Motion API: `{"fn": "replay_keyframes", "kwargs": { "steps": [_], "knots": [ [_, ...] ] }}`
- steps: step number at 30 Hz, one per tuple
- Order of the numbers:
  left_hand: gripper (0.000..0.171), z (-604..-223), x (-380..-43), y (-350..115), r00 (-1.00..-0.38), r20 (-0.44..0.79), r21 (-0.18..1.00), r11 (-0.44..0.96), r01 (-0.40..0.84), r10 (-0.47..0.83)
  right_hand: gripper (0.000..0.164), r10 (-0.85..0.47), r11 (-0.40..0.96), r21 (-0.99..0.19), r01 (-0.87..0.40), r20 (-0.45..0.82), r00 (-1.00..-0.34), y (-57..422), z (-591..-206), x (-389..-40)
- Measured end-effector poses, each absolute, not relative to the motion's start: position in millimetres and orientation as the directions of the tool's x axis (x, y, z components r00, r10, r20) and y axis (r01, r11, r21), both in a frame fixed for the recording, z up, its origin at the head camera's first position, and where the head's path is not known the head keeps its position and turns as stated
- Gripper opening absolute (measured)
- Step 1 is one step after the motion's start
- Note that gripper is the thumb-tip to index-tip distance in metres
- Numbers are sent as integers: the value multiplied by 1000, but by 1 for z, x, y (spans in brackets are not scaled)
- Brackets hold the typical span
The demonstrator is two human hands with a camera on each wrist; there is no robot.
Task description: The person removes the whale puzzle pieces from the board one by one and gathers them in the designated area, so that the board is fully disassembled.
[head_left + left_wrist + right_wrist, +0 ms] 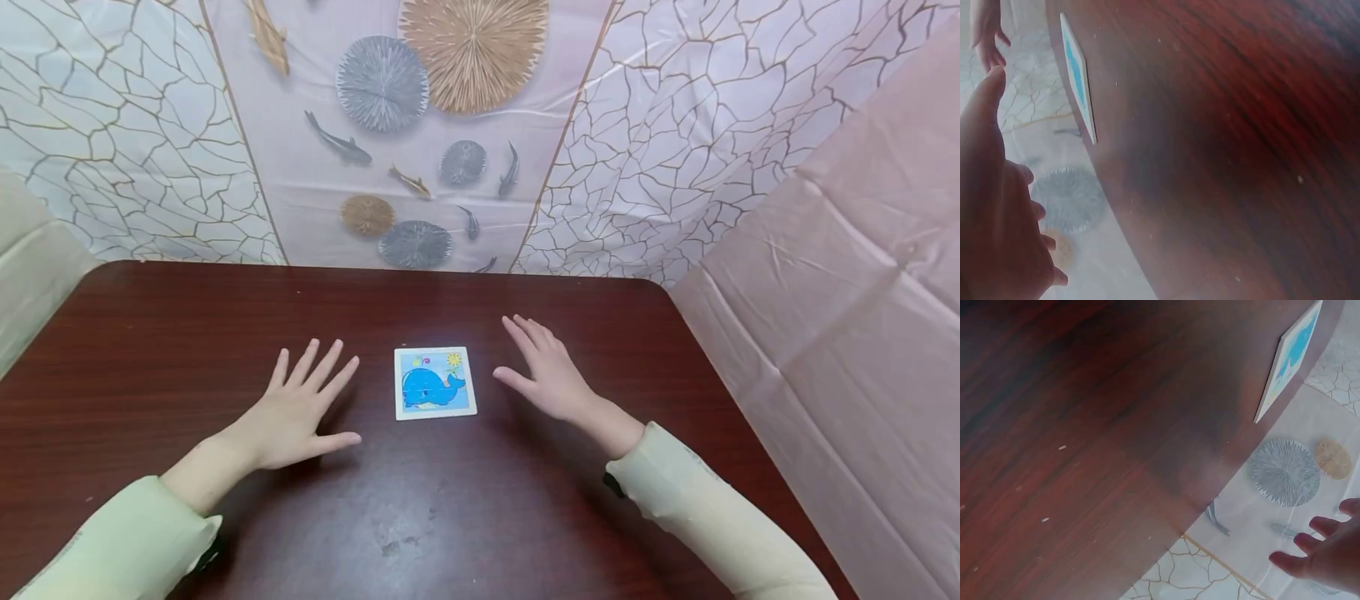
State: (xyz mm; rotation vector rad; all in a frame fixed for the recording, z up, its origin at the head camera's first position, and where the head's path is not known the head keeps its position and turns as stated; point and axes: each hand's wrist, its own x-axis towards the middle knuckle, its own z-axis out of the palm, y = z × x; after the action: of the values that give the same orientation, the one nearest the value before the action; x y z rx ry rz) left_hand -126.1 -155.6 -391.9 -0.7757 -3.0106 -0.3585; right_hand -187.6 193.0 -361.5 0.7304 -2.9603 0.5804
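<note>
Dark red wood grain covered the tabletop (405, 517), where a nearly square, white-bordered whale picture tile (435, 404) lay flat. Its printed whale (429, 387) stood upright to me, long axis running crosswise, head toward my left hand (291, 421), tail toward my right hand (555, 377). Left of the tile, my left fingers spread wide; right of it, my right fingers stretched out, thumb apart.

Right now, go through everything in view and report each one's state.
Whale picture: flat on the table, face up, untouched.
Left hand: holding nothing, fingers spread.
Right hand: holding nothing, fingers extended.
Table: small pale specks on its surface.
Right-side cloth: hanging, creased.
</note>
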Motion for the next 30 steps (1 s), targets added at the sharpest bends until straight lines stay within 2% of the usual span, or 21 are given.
{"fn": "replay_keyframes", "kwargs": {
  "steps": [7,16,21,30],
  "knots": [
    [91,-398,-129,-141,-848,56,231,819,525,527,61,-412,743,-560,-367,49,-910,179,-359,-195],
    [90,-404,-137,-120,-797,29,238,771,591,603,55,-333,642,-760,-99,-161,-929,160,-362,-210],
    [89,-407,-145,-111,-781,-32,236,764,600,624,56,-344,597,-802,-25,-228,-911,152,-365,-221],
    [91,-409,-155,-94,-757,-163,247,769,590,633,64,-336,616,-787,33,-301,-893,139,-372,-231]
  ]
}}
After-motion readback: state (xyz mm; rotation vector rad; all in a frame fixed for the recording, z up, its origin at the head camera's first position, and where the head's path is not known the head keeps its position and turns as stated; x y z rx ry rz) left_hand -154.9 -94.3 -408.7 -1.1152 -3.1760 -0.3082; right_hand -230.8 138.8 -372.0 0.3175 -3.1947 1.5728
